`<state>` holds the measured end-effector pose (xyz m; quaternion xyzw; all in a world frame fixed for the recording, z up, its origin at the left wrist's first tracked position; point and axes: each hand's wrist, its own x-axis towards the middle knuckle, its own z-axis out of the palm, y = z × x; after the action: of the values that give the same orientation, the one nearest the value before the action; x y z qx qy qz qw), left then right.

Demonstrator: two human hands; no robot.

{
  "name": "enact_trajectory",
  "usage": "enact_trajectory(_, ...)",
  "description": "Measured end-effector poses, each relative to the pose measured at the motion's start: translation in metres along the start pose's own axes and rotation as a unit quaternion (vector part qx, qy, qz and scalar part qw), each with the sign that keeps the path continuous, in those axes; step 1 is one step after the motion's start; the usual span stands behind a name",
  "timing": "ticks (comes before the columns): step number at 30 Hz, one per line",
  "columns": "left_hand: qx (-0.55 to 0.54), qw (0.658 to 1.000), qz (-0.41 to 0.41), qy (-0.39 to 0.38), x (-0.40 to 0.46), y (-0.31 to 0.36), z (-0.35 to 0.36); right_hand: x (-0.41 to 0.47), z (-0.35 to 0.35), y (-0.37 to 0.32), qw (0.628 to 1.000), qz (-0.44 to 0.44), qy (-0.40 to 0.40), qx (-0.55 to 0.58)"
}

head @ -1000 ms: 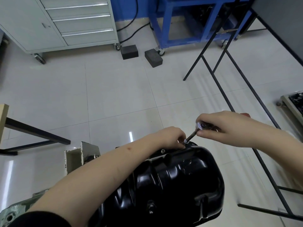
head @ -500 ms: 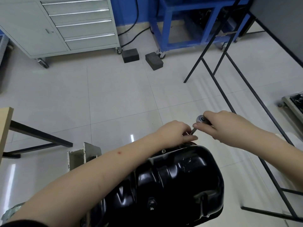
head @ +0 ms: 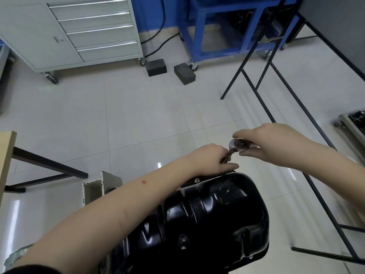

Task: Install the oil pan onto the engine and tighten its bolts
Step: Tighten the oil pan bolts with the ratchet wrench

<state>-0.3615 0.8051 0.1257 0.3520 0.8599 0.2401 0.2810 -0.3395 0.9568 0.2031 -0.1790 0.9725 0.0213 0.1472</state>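
Fingers of the right hand curl round the ratchet head. Left hand pinches its extension by the black oil pan flange.

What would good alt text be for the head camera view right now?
A person's right hand grips a ratchet wrench while the left hand steadies its extension at the far rim of a glossy black oil pan. Beyond, on the tiled floor, stand a grey drawer cabinet and a blue frame.

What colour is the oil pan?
Glossy black oil pan, seen best in the head view.
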Motion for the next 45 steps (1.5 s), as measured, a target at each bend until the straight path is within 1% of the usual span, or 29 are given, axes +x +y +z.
enact_trajectory(1, -0.004, 1.0, -0.007, 0.017, 0.0, 0.0, -0.001, 0.0, 0.002, -0.002, 1.0, 0.023, -0.003, 0.02)
enact_trajectory(3, 0.013, 0.999, -0.013, 0.051, 0.001, 0.001, -0.001, -0.003, 0.006, -0.009, 0.998, 0.04, -0.002, 0.05)
enact_trajectory(6, 0.036, 0.998, -0.005, 0.052, 0.0, 0.002, 0.0, -0.005, 0.007, -0.01, 0.998, 0.038, 0.025, 0.041)
enact_trajectory(8, 0.046, 0.998, 0.013, 0.036, 0.0, 0.003, -0.002, -0.003, 0.001, -0.005, 0.999, -0.009, 0.032, 0.029)
enact_trajectory(10, 0.053, 0.998, 0.027, 0.014, 0.0, 0.006, -0.002, -0.001, 0.0, -0.002, 0.996, -0.083, 0.024, -0.023)
enact_trajectory(12, 0.048, 0.999, 0.024, -0.002, -0.002, 0.007, -0.001, -0.001, 0.001, -0.003, 0.993, -0.104, 0.017, -0.049)
enact_trajectory(13, 0.044, 0.999, 0.021, -0.007, -0.002, 0.007, -0.001, -0.001, -0.001, -0.004, 0.994, -0.096, 0.02, -0.049)
enact_trajectory(15, 0.031, 0.999, 0.014, -0.009, -0.004, 0.008, -0.002, -0.003, -0.003, -0.004, 0.998, -0.049, 0.024, -0.026)
enact_trajectory(18, 0.033, 0.999, 0.004, 0.006, -0.003, 0.007, -0.004, -0.006, -0.002, -0.009, 1.0, 0.01, 0.006, -0.001)
enact_trajectory(21, 0.02, 1.0, -0.009, 0.011, -0.001, 0.007, -0.003, -0.008, 0.001, -0.011, 1.0, 0.025, 0.014, -0.002)
enact_trajectory(22, 0.013, 1.0, -0.008, 0.01, -0.001, 0.007, -0.003, -0.008, 0.001, -0.009, 0.999, 0.018, 0.026, 0.009)
enact_trajectory(23, 0.01, 1.0, -0.003, 0.007, -0.001, 0.009, -0.003, -0.01, 0.0, -0.007, 0.999, -0.007, 0.039, 0.019)
enact_trajectory(25, 0.013, 1.0, 0.01, -0.002, -0.001, 0.013, -0.003, -0.008, 0.001, -0.002, 0.991, -0.114, 0.073, -0.011)
enact_trajectory(26, 0.014, 1.0, 0.015, -0.007, -0.001, 0.015, -0.002, -0.008, 0.001, -0.003, 0.984, -0.152, 0.092, -0.008)
enact_trajectory(27, 0.014, 1.0, 0.016, -0.012, -0.001, 0.014, -0.002, -0.008, 0.001, -0.004, 0.981, -0.171, 0.09, -0.002)
enact_trajectory(28, 0.009, 1.0, 0.014, -0.017, -0.001, 0.013, -0.001, -0.008, 0.001, -0.006, 0.984, -0.164, 0.073, -0.013)
enact_trajectory(29, 0.0, 1.0, 0.013, -0.019, -0.001, 0.011, -0.002, -0.008, 0.0, -0.007, 0.989, -0.13, 0.066, -0.023)
enact_trajectory(31, -0.033, 0.999, 0.009, -0.017, -0.003, 0.006, -0.004, -0.008, 0.0, -0.005, 0.998, -0.027, 0.042, -0.034)
enact_trajectory(33, -0.064, 0.998, 0.007, -0.009, -0.005, 0.001, -0.008, -0.009, 0.003, -0.007, 0.999, 0.037, 0.018, 0.008)
enact_trajectory(34, -0.071, 0.997, 0.013, -0.006, -0.006, -0.001, -0.009, -0.01, 0.004, -0.01, 0.998, 0.054, 0.018, 0.034)
enact_trajectory(36, -0.055, 0.998, 0.025, -0.007, -0.006, 0.0, -0.011, -0.012, 0.006, -0.013, 0.997, 0.045, 0.028, 0.056)
enact_trajectory(38, -0.028, 0.999, 0.034, -0.016, -0.004, 0.002, -0.011, -0.013, 0.003, -0.011, 0.996, 0.009, 0.041, 0.084)
enact_trajectory(39, -0.018, 0.999, 0.038, -0.02, -0.002, 0.003, -0.011, -0.013, 0.0, -0.008, 0.996, -0.012, 0.031, 0.087)
enact_trajectory(40, -0.008, 0.999, 0.042, -0.026, 0.0, 0.004, -0.011, -0.013, -0.002, -0.005, 0.997, -0.038, 0.016, 0.07)
enact_trajectory(42, 0.012, 0.998, 0.049, -0.049, 0.003, 0.005, -0.013, -0.009, -0.001, -0.001, 0.996, -0.084, 0.009, 0.025)
enact_trajectory(43, 0.017, 0.997, 0.053, -0.058, 0.004, 0.005, -0.014, -0.008, -0.002, -0.001, 0.996, -0.082, 0.012, 0.01)
enact_trajectory(45, 0.005, 0.997, 0.052, -0.062, 0.005, 0.003, -0.015, -0.008, -0.004, -0.001, 0.999, -0.031, 0.004, -0.006)
